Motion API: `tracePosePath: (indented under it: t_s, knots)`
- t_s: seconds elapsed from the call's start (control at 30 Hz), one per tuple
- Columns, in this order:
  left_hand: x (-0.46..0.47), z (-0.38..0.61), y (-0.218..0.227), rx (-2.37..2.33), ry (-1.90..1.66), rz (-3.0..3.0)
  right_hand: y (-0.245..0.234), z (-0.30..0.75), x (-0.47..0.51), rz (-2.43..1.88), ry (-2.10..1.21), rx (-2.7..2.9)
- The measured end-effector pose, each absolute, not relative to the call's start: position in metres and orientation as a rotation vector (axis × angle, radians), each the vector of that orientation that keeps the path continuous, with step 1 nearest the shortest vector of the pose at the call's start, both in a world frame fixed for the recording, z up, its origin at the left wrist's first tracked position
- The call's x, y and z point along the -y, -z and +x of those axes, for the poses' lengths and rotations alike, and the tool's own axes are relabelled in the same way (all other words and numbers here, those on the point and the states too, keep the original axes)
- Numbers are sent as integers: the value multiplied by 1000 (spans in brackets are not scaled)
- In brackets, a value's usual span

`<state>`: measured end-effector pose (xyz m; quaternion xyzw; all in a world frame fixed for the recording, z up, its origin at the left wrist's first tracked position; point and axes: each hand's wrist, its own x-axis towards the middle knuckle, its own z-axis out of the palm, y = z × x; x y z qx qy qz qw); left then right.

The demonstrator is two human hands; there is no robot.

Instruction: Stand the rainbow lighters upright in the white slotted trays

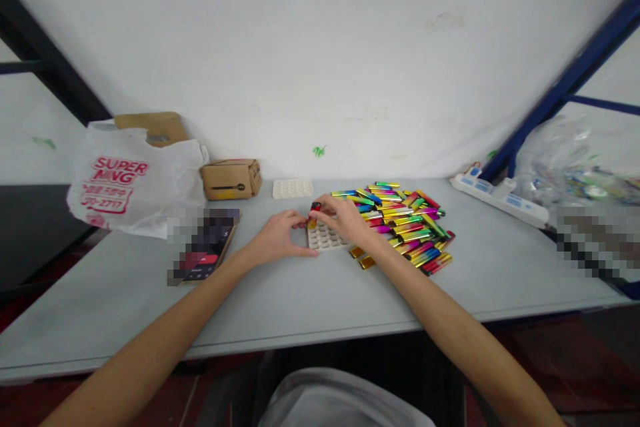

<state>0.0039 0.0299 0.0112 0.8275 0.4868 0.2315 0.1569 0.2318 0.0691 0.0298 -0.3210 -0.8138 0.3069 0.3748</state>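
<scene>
A whitish tray point(327, 238) with rows of slots lies on the table between my hands. My right hand point(344, 217) is closed round a gold lighter point(313, 221) with a dark top, held upright over the tray's far left corner. My left hand point(277, 237) is at the tray's left edge with thumb and index finger apart; its index fingertip is close to the lighter, and I cannot tell whether they touch. A pile of shiny multicoloured lighters point(413, 233) spreads to the right, partly hidden behind my right hand and forearm.
A second slotted tray point(293, 188) lies near the wall. To the left are a small cardboard box point(231, 179), a white plastic bag point(135, 180) and a phone point(207, 247). A power strip point(500, 199) and a clear plastic bag point(565, 160) are at the right.
</scene>
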Motion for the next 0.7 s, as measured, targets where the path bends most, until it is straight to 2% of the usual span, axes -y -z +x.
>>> tracePosePath:
  t_s: [0.3,0.7]
  knots:
    - [-30,3,-13,-1391,-649,2375,-26,232,-76,-689,-791,2177]
    - [-31,2,-12,-1402,-631,2396,-19,222,-81,-783,-532,2234]
